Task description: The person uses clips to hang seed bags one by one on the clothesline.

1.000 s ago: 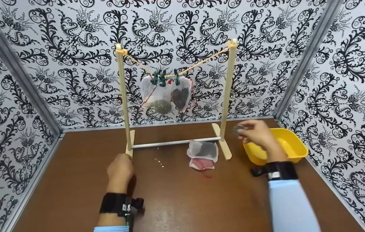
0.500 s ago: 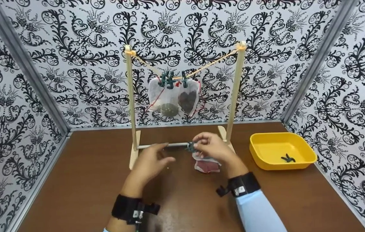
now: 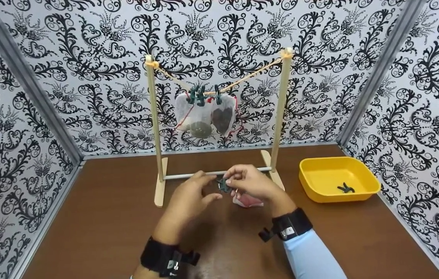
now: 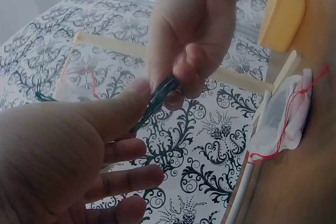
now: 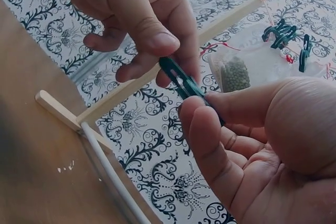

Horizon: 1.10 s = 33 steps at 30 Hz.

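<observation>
My right hand [image 3: 252,184] pinches a dark green plastic clip [image 3: 224,185] between thumb and fingertips, above the table near the rack's crossbar. Facing it, my left hand [image 3: 188,201] has its thumb and fingers spread around the clip's near end. In the right wrist view, the left thumb lies close against the clip [image 5: 178,77]; whether it presses on it, I cannot tell. Beneath the right hand, partly hidden in the head view, a small white mesh drawstring bag [image 3: 247,200] with pinkish contents lies on the table. The left wrist view shows a bag [image 4: 283,114] with red cord.
A wooden rack [image 3: 154,124] carries a sagging yellow cord [image 3: 254,73]. Mesh bags [image 3: 200,116] hang from it by several green clips [image 3: 200,95]. At right stands a yellow tub [image 3: 308,186] with dark green clip pieces [image 3: 345,188] inside. Patterned walls enclose the brown table [image 3: 99,217].
My right hand has brought a clip from beside the yellow tub to the rack's middle. The left hand has left the rack's left foot and moved right, its fingers opening near the clip.
</observation>
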### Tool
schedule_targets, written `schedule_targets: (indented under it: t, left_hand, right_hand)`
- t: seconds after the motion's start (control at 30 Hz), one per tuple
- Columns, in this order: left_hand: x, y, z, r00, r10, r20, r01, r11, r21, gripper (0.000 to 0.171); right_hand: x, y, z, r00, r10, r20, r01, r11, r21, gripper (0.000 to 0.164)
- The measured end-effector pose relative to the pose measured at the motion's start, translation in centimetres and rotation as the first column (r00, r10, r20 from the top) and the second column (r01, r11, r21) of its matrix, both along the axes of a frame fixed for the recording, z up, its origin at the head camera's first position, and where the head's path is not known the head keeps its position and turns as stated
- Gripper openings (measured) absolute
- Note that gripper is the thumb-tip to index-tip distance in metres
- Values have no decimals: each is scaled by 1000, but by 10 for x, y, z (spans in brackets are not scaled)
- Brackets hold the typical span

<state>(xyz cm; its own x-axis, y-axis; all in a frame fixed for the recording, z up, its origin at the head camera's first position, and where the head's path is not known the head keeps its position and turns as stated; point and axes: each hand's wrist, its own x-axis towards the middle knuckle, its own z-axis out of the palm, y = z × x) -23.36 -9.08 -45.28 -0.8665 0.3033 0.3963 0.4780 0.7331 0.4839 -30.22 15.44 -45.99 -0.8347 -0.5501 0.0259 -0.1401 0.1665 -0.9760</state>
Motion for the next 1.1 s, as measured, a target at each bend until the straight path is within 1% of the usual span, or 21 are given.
schedule_targets:
  t: [0.13, 0.2, 0.23, 0.27, 0.3, 0.33, 0.37, 0.4, 0.47, 0.5, 0.57, 0.6, 0.63, 0.67, 0.73, 0.8, 0.87, 0.93, 1.03, 1.07, 1.1]
  left_hand:
    - [2, 0, 2, 996, 18, -91, -24, 998, -64, 45]
    - [3, -1, 3, 992, 37, -121, -47, 996, -77, 40]
    - [3, -2, 3, 990, 48, -136, -58, 995, -76, 38]
    - [2, -3, 4, 987, 59, -149, -70, 995, -72, 36]
    - [2, -4, 4, 984, 70, -165, -82, 995, -65, 33]
    - [2, -5, 4, 980, 81, -182, -93, 994, -55, 31]
    - [2, -6, 4, 975, 92, -203, -103, 994, -45, 30]
    - [2, -7, 4, 969, 101, -225, -112, 993, -35, 28]
    - [2, -7, 3, 956, 115, -270, -121, 993, -6, 25]
    - [2, -7, 2, 948, 121, -296, -124, 992, 10, 23]
    - [1, -6, 0, 929, 138, -343, -132, 990, 42, 19]
    - [1, -5, 0, 919, 150, -365, -139, 989, 56, 17]
    - [1, -5, -1, 909, 162, -383, -145, 987, 74, 16]
    - [1, -5, -2, 901, 174, -398, -151, 984, 90, 14]
    - [1, -4, -3, 887, 196, -419, -167, 980, 105, 12]
    - [0, -4, -4, 879, 210, -429, -179, 978, 111, 12]
    - [0, -5, -4, 873, 222, -433, -191, 975, 116, 11]
    - [-1, -6, -3, 863, 254, -436, -216, 967, 135, 10]
    - [-3, -7, -1, 847, 302, -439, -252, 953, 169, 10]
    - [-3, -7, -1, 842, 314, -438, -260, 949, 180, 11]
    - [-4, -7, 0, 839, 322, -439, -265, 946, 187, 11]
  right_hand:
    - [-1, -1, -1, 1000, 3, 2, -3, 1000, -8, 21]
    - [-3, -2, -3, 999, -31, -9, 31, 999, 9, 25]
    - [-5, -2, -4, 998, -56, -28, 57, 998, 26, 26]
    - [-7, -2, -7, 994, -89, -67, 92, 994, 58, 26]
    - [-9, -2, -11, 984, -127, -128, 142, 984, 111, 25]
    - [-11, -2, -16, 967, -165, -194, 199, 964, 176, 23]
    - [-13, -2, -21, 946, -189, -263, 256, 934, 250, 21]
    - [-15, -3, -27, 920, -200, -338, 315, 890, 329, 19]
    - [-18, -4, -40, 860, -187, -475, 424, 781, 459, 15]
    - [-19, -5, -46, 838, -176, -516, 463, 728, 505, 15]
    - [-20, -5, -57, 807, -155, -570, 518, 649, 557, 19]
    - [-21, -6, -61, 794, -151, -589, 541, 618, 570, 21]
    - [-22, -5, -66, 782, -149, -605, 559, 596, 577, 23]
    - [-22, -5, -70, 775, -147, -614, 572, 575, 585, 26]
    - [-22, -5, -75, 764, -139, -630, 590, 545, 595, 29]
    - [-23, -5, -79, 751, -118, -650, 600, 533, 596, 27]
    - [-23, -5, -80, 735, -96, -671, 606, 535, 588, 22]
    - [-24, -4, -78, 711, -89, -697, 621, 544, 564, 17]
    - [-25, -2, -71, 680, -115, -725, 649, 555, 521, 16]
    - [-25, -1, -68, 666, -139, -732, 662, 561, 496, 15]
    - [-25, 0, -64, 647, -166, -744, 679, 569, 464, 16]
